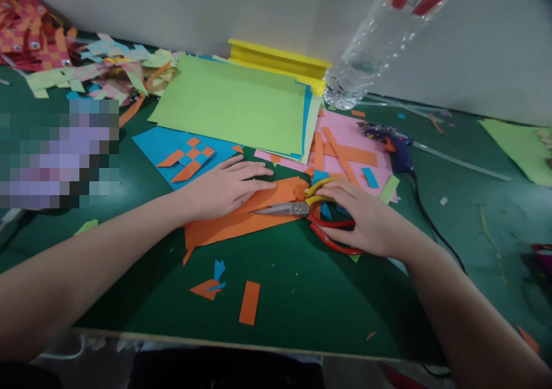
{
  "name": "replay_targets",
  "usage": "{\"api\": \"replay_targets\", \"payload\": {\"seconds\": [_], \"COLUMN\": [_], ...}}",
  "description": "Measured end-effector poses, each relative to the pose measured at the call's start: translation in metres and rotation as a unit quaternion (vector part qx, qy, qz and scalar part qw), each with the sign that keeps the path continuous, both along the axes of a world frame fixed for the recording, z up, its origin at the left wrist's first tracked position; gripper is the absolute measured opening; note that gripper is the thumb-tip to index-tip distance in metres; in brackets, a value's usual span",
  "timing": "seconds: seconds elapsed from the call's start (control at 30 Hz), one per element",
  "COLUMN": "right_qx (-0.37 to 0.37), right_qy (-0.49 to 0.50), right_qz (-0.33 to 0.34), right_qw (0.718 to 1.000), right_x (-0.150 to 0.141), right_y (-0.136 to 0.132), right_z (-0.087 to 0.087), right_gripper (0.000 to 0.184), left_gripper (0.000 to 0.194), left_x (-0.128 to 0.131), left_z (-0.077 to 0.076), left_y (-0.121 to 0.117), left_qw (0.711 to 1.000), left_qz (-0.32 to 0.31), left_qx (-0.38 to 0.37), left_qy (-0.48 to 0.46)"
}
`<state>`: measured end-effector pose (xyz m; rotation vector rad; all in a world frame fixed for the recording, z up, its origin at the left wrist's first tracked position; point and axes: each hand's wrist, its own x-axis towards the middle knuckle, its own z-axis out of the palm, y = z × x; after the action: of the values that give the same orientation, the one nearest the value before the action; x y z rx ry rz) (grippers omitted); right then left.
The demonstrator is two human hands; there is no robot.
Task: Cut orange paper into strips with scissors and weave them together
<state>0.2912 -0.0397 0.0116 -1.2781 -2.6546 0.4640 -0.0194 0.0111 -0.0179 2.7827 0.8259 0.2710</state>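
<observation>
My left hand [222, 189] lies flat with its fingers stretched out across a sheet of orange paper [224, 225]. My right hand [362, 213] is closed around the handles of a pair of scissors [297, 208], one handle yellow and the other red. The closed-looking blades rest over the orange paper and point left, toward my left hand. Just behind my left hand a woven orange and blue paper fish [192, 159] sits on a blue sheet [150, 147]. Orange and blue scraps lie near the table's front, among them an orange rectangle [249, 302].
Green sheets [233, 104] are stacked behind the hands beside a yellow holder [278, 60]. A clear bottle [366, 55] leans at the back. At right lies a dark glue gun [399, 150] with a cord, near pink paper [340, 130]. Paper strips [116, 67] are heaped at back left.
</observation>
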Motion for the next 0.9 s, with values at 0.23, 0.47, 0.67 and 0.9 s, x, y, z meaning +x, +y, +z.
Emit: {"api": "replay_targets", "payload": {"seconds": [0.23,0.47,0.67,0.9], "right_qx": [-0.003,0.0,-0.006,0.0], "right_qy": [-0.002,-0.009,0.004,-0.002], "right_qz": [-0.003,0.002,-0.005,-0.003], "right_qw": [1.0,1.0,1.0,1.0], "right_x": [0.0,0.0002,0.0001,0.0006], "right_y": [-0.0004,0.0001,0.0002,0.0001], "right_z": [0.0008,0.0009,0.0009,-0.0012], "right_gripper": [0.043,0.043,0.042,0.045], "left_gripper": [0.043,0.043,0.044,0.042], "left_x": [0.0001,-0.0004,0.0001,0.0003], "left_z": [0.0015,-0.0003,0.0008,0.0005], "left_y": [-0.0006,0.0001,-0.0001,-0.0003], "left_qw": [1.0,1.0,1.0,1.0], "left_qz": [0.001,0.0,-0.003,0.001], "left_qx": [0.0,0.0,0.001,0.003], "left_qy": [0.005,0.004,0.007,0.006]}}
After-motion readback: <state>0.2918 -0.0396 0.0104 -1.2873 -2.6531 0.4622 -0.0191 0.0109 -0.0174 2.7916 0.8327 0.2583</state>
